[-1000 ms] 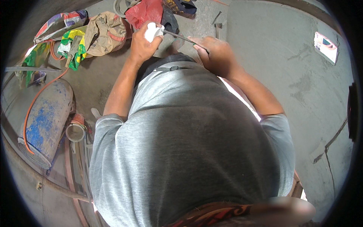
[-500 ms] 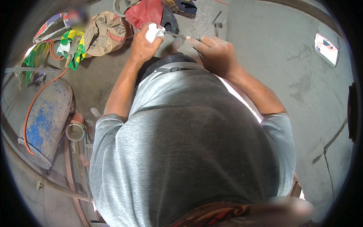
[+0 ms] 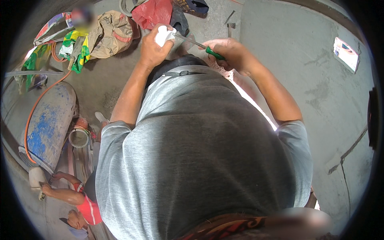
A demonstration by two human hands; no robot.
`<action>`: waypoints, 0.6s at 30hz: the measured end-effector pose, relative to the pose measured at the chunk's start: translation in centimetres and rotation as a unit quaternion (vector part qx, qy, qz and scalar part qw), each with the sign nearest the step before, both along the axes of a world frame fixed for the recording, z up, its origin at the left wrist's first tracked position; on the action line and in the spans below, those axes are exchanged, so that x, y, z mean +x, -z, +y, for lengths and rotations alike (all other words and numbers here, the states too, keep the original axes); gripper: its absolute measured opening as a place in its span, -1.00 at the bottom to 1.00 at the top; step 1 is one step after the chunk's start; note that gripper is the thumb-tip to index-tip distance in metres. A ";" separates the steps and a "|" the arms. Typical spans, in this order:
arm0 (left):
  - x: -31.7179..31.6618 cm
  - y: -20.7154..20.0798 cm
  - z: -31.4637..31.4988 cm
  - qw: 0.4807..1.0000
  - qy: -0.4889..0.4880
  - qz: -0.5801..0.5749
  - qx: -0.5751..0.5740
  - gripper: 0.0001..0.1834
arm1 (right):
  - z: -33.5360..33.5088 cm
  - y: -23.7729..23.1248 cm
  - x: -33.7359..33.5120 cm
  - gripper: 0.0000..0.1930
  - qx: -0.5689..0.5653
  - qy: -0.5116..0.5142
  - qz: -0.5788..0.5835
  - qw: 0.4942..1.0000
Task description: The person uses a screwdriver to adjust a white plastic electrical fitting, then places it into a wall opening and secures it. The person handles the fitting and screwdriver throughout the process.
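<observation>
Within gripping left fingers (image 3: 164,48), a white piece (image 3: 163,37); within curled right fingers (image 3: 218,42), a green-handled screwdriver (image 3: 215,53).

The torso (image 3: 208,140) fills the middle and bottom of the frame, with a bare arm rising on each side. The left forearm (image 3: 131,94) climbs steeply from left of centre, its wrist almost in line with it. The left hand (image 3: 155,49) sits at upper centre, closed in a firm grip, its thumb (image 3: 165,49) slanting up and to the right. The right forearm (image 3: 276,94) slants up and leftward from right of centre, the wrist slightly bent. The right hand (image 3: 232,56), also gripping, lies a little lower, near the left but apart, fingers pointing leftward.
</observation>
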State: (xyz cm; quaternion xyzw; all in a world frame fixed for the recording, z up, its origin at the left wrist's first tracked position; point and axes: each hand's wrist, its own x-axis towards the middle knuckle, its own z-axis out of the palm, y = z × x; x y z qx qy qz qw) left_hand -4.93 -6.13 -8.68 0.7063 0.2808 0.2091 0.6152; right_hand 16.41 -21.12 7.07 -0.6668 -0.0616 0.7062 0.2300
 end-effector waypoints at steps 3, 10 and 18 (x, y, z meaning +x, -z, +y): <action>-0.3 0.8 -0.2 1.000 -0.004 0.001 -0.025 -0.67 | -1.6 3.3 -1.7 -0.59 0.405 -0.352 -0.493 0.685; -0.3 0.1 0.3 0.999 0.006 0.021 -0.034 -0.67 | -1.3 1.6 -2.2 -0.58 0.289 -0.370 -0.481 0.740; -0.2 -0.1 0.2 0.999 0.014 0.035 -0.017 -0.70 | -0.3 0.4 -3.0 -0.68 0.260 -0.430 -0.524 0.688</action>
